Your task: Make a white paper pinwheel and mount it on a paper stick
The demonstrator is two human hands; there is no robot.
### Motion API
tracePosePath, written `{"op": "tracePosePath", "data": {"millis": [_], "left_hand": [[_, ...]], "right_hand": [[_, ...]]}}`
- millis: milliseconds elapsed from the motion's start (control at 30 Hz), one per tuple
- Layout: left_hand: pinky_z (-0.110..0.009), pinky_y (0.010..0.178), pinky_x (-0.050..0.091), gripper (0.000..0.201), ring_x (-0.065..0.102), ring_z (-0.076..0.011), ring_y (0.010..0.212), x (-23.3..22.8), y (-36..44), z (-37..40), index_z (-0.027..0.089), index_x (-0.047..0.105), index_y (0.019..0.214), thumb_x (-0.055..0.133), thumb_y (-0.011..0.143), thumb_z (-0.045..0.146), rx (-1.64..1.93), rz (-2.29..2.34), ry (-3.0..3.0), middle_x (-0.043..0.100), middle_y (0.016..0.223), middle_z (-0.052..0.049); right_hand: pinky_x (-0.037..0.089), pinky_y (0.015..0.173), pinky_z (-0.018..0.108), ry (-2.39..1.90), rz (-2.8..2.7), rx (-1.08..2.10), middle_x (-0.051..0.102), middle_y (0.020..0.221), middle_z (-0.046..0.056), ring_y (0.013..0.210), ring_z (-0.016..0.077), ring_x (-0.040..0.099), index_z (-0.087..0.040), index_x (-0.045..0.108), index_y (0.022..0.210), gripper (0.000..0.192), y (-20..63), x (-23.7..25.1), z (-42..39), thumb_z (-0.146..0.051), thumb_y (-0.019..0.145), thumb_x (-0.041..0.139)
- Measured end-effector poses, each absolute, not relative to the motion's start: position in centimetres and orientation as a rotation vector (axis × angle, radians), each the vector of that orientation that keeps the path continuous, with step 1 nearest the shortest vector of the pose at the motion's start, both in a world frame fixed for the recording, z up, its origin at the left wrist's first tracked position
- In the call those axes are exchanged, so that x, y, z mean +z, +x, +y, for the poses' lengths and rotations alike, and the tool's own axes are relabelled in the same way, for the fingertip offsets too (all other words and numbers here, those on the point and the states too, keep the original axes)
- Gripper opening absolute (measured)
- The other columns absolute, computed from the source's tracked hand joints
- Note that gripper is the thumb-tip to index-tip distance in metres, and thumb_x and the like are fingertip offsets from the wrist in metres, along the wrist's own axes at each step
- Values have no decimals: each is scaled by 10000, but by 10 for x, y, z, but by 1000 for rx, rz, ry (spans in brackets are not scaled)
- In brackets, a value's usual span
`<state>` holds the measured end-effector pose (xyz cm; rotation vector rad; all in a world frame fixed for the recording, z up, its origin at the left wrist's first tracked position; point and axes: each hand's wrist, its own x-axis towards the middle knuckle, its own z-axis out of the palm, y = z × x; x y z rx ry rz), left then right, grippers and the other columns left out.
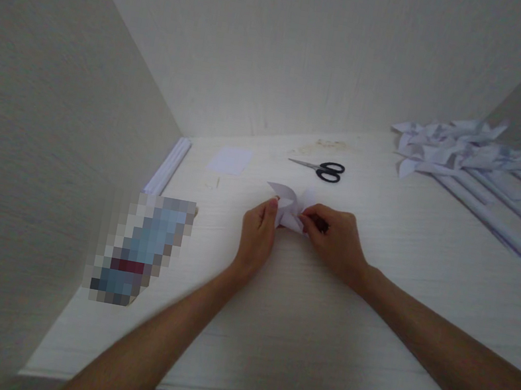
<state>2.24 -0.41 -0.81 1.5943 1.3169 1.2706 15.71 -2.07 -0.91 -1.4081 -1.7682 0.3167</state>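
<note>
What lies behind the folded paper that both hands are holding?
Behind the folded paper, farther up the table, lie black-handled scissors and a flat paper square. The left hand and right hand cover the paper's near edge, so what is under it cannot be seen.

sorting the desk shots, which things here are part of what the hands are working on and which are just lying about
In hand:
- folded paper piece, pinched by the left hand and right hand

Lying about:
- scissors
- paper square
- paper rolls by the left wall
- pile of pinwheels on sticks, far right
- blurred-out object, near left
</note>
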Motion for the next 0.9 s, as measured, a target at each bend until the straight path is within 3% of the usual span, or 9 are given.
{"op": "tracePosePath", "data": {"millis": [133, 300, 433, 733, 900], "left_hand": [[-204, 492, 320, 328, 388, -88, 511, -7, 22, -4, 159, 545, 578, 437, 766, 406, 1269, 1216, 1614, 442, 525, 30], [-226, 581, 426, 295, 515, -113, 632, -11, 22, 0, 137, 627, 849, 496, 733, 375, 1222, 1205, 1525, 605, 740, -26], [-257, 616, 460, 348, 558, -132, 665, -14, 22, 1, 126, 621, 960, 551, 693, 338, 1215, 1267, 1493, 642, 848, -69], [-257, 578, 473, 268, 553, -122, 603, -9, 24, -2, 147, 659, 858, 548, 680, 314, 1209, 1234, 1455, 640, 721, -22], [-230, 521, 444, 241, 505, -106, 533, -7, 23, -2, 131, 650, 695, 535, 685, 343, 1199, 1304, 1522, 571, 578, 2]], "right_hand": [[366, 508, 215, -1403, -1762, 316, 600, 541, 9, 475, 106, 518, -146, 604, 661, 126, 157, -10, -20, -196, 735, 514], [363, 504, 210, -1395, -1738, 317, 589, 532, -1, 474, 103, 512, -154, 595, 647, 120, 157, -11, -20, -202, 729, 523], [357, 498, 209, -1399, -1740, 310, 578, 527, -2, 466, 98, 500, -149, 591, 638, 130, 157, -10, -21, -203, 733, 520], [362, 495, 208, -1409, -1751, 308, 594, 539, 4, 472, 102, 518, -144, 602, 663, 115, 157, -11, -21, -197, 732, 527], [359, 496, 203, -1386, -1782, 290, 602, 546, 4, 473, 98, 519, -143, 603, 673, 112, 157, -10, -21, -191, 736, 523]]}}
